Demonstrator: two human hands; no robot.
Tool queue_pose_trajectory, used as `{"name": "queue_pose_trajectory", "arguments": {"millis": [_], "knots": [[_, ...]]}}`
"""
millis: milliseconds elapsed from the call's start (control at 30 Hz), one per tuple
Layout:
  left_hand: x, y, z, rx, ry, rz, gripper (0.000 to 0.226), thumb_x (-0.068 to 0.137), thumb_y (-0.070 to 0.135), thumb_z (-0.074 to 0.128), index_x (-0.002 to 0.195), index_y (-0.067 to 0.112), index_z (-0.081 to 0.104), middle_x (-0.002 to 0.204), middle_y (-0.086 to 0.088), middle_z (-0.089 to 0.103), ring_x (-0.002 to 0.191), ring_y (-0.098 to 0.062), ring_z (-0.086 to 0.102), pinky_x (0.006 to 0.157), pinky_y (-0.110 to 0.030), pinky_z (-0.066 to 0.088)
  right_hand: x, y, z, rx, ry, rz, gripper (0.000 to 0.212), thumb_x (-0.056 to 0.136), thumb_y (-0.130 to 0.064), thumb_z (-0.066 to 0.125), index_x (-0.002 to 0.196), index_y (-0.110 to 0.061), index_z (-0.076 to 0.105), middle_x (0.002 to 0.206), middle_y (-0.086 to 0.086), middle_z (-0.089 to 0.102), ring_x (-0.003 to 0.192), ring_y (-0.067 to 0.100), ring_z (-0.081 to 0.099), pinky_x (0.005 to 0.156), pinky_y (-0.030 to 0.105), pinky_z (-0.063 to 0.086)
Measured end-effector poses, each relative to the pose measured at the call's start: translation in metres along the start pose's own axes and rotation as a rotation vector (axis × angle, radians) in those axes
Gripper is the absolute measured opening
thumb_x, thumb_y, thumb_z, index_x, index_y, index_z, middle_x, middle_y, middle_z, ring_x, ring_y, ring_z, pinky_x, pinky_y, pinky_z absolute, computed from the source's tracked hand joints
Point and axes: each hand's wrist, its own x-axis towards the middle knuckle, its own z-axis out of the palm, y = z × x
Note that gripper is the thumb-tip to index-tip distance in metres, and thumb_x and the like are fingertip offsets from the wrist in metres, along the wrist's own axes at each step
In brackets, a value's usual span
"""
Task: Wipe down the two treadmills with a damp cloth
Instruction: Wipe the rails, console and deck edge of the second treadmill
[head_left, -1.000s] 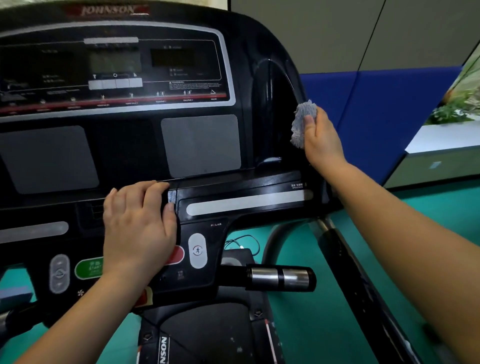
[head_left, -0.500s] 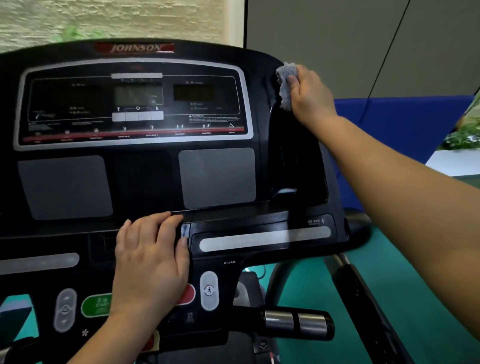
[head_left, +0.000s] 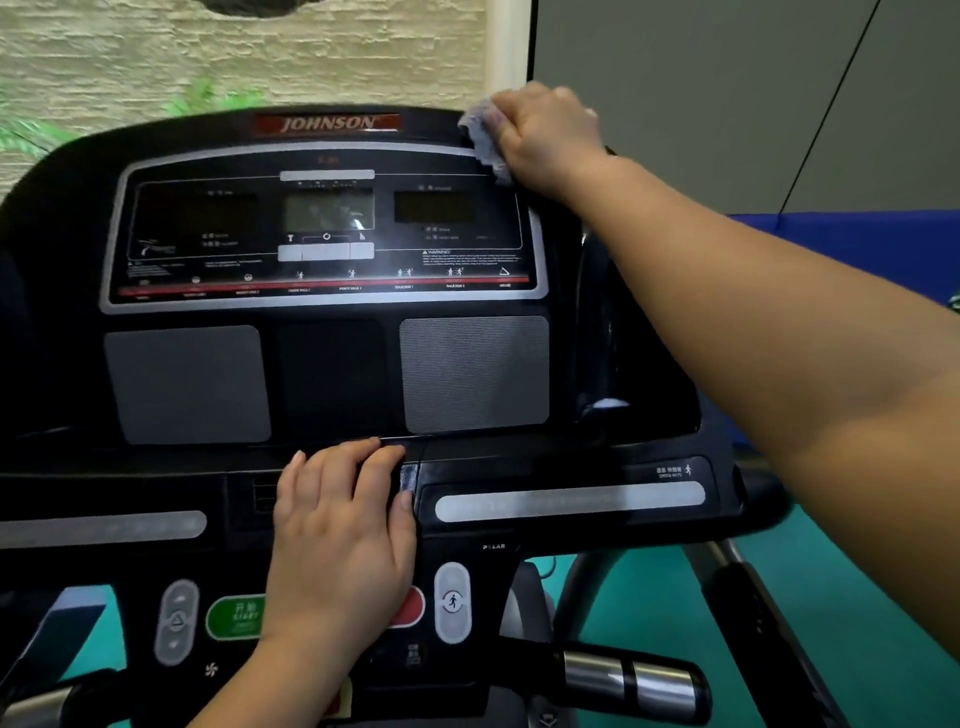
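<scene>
Cloth: a small grey cloth is lying bunched against the top right corner of the treadmill console, just right of the red JOHNSON badge and overlapping the silver frame of the display panel.
Right hand: the right hand is gripping the cloth with its fingers curled over it, pressing it onto the console's upper edge. Its forearm is reaching in across the console's right side.
Left hand: the left hand is resting flat on the ledge along the console's lower middle, fingers straight and close together, holding nothing.
Buttons: the heel of the left hand is covering the right end of the green start button and most of the red button. A grey oval button is sitting just right of the red one.
Speakers: two grey grilles are sitting below the display, well apart.
Handlebar: a chrome-banded grip is sticking out near the lower right edge.
Floor: a teal floor is showing beneath.
</scene>
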Motion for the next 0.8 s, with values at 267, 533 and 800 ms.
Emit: {"name": "queue_pose_trajectory", "arguments": {"millis": [267, 533, 800], "knots": [[0.001, -0.001, -0.001, -0.003, -0.016, -0.007, 0.041, 0.089, 0.037, 0.039, 0.120, 0.018, 0.059, 0.120, 0.000, 0.055, 0.117, -0.021, 0.046, 0.115, -0.046, 0.021, 0.020, -0.076, 0.015, -0.105, -0.065, -0.122, 0.050, 0.099, -0.051, 0.025, 0.143, -0.030, 0.037, 0.147, 0.003, 0.041, 0.135, 0.029, 0.033, 0.106, 0.045, 0.025], [-0.001, -0.006, -0.002, -0.022, -0.020, -0.005, 0.041, 0.090, 0.039, 0.040, 0.122, 0.020, 0.058, 0.122, 0.003, 0.054, 0.119, -0.018, 0.045, 0.116, -0.044, 0.021, 0.003, -0.025, 0.010, -0.007, -0.029, -0.152, 0.049, 0.099, -0.046, 0.034, 0.145, -0.031, 0.037, 0.150, 0.002, 0.039, 0.137, 0.028, 0.032, 0.110, 0.039, 0.025], [0.000, -0.007, 0.000, -0.011, 0.013, 0.007, 0.040, 0.089, 0.037, 0.043, 0.119, 0.019, 0.060, 0.120, 0.000, 0.056, 0.117, -0.020, 0.045, 0.114, -0.046, 0.023, -0.040, 0.034, 0.011, 0.020, 0.061, -0.005, 0.055, 0.096, -0.043, 0.028, 0.146, -0.023, 0.037, 0.153, 0.005, 0.035, 0.144, 0.026, 0.024, 0.119, 0.039, 0.016]]}}
